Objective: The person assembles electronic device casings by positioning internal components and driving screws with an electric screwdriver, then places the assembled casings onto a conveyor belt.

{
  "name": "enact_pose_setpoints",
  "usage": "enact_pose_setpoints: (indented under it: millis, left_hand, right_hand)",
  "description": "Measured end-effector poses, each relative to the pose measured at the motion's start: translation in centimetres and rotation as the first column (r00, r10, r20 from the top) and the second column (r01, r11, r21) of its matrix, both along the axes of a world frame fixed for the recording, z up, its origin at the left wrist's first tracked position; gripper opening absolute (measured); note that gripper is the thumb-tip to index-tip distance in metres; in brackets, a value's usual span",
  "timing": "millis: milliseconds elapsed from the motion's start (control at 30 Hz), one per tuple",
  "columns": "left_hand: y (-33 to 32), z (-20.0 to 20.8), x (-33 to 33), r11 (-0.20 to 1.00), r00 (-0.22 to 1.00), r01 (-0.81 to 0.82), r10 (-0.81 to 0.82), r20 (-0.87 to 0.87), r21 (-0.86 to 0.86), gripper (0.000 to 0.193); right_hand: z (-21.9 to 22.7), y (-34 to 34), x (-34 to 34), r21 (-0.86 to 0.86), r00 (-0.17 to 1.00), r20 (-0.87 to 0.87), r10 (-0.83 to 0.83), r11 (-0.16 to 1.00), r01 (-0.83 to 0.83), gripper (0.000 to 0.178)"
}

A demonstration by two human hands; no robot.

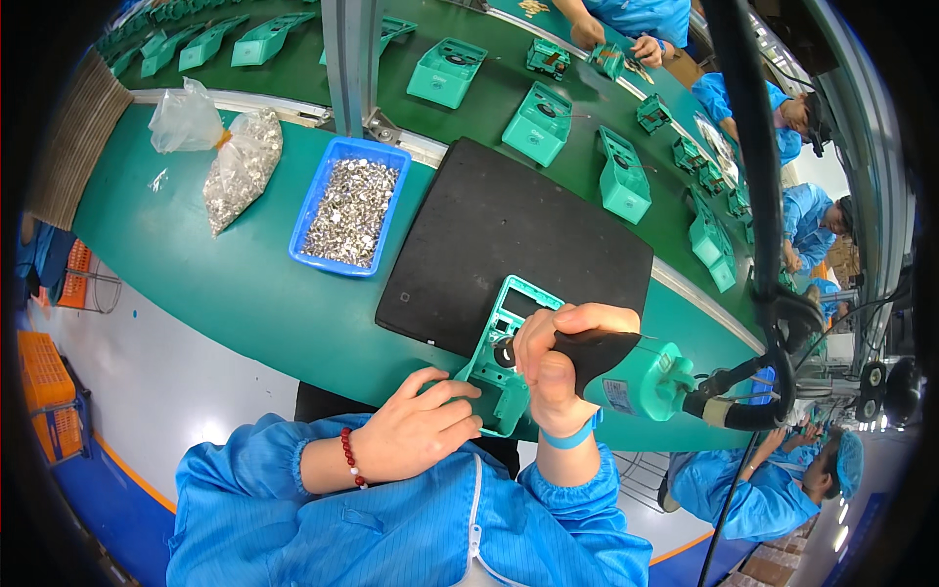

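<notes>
A green plastic housing (pixel 507 403), open side up, sits at the table's near edge with its far end by a black mat. My left hand (pixel 421 423) grips its lower left wall, the fingers bent over the edge. My right hand (pixel 559 367) is closed around the black grip of a green electric screwdriver (pixel 641 382), whose back end points right. The driver's tip is hidden behind my right hand, so I cannot tell whether it touches the housing. A small round black part (pixel 505 352) shows inside the housing.
The black mat (pixel 528 235) lies ahead. Left of it are a blue tray (pixel 301 230) of small metal screws and a tied plastic bag (pixel 240 171) of metal parts. Beyond, green housings (pixel 538 122) line a conveyor. A black support arm (pixel 748 176) stands right; co-workers sit alongside.
</notes>
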State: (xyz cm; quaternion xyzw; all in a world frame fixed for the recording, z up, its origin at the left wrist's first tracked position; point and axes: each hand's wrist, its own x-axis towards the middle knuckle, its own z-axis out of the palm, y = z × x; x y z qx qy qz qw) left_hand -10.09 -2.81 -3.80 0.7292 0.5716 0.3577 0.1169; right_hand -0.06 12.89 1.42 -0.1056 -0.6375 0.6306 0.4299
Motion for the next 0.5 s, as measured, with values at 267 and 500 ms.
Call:
enact_pose_setpoints:
  millis: [267, 500]
  left_hand:
    - [-0.1, 0.0, 0.0, 1.000, 1.000, -0.013, 0.013, 0.014, -0.001, 0.009]
    - [-0.1, 0.1, 0.1, 1.000, 1.000, -0.013, 0.013, 0.009, -0.020, 0.008]
  right_hand:
    - [1.1, -0.8, -1.4, 0.013, 0.999, 0.048, -0.015, 1.000, 0.015, 0.042]
    - [1.1, -0.2, -1.5, 0.010, 0.993, 0.112, 0.024, 1.000, -0.025, 0.041]
